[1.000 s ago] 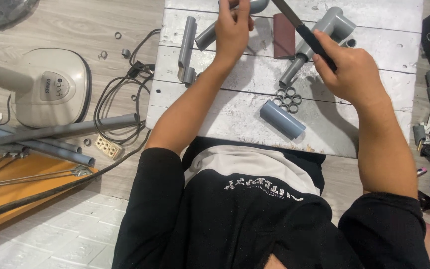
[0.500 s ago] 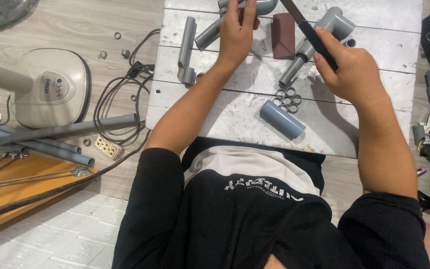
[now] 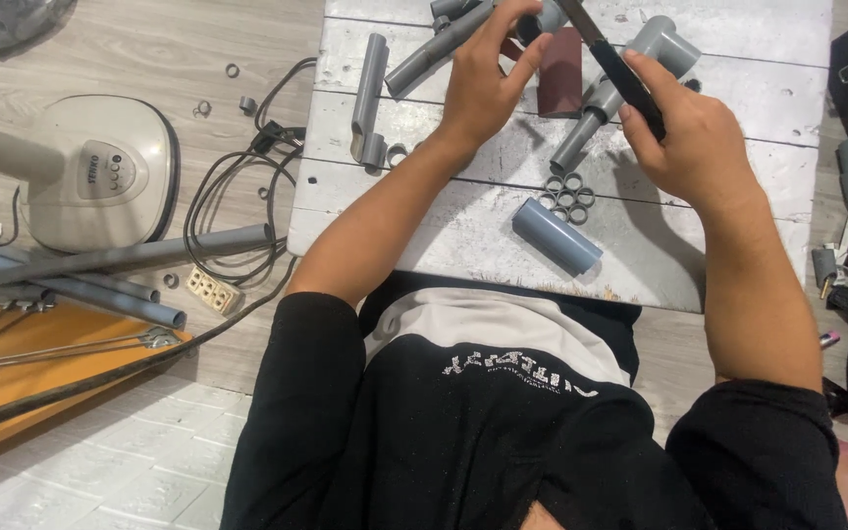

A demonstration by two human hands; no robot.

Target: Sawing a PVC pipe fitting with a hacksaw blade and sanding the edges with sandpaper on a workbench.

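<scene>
Over the white table (image 3: 424, 226), left hand (image 3: 483, 88) pinches a grey pipe (image 3: 434, 49).

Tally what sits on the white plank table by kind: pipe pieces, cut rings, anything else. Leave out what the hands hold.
On the white plank table:
Grey pipe lengths and fittings: 4 (short pipe, channel piece, long pipe, tee assembly)
Grouped cut rings: about 7
Dark red block: 1
Total: about 12
</scene>
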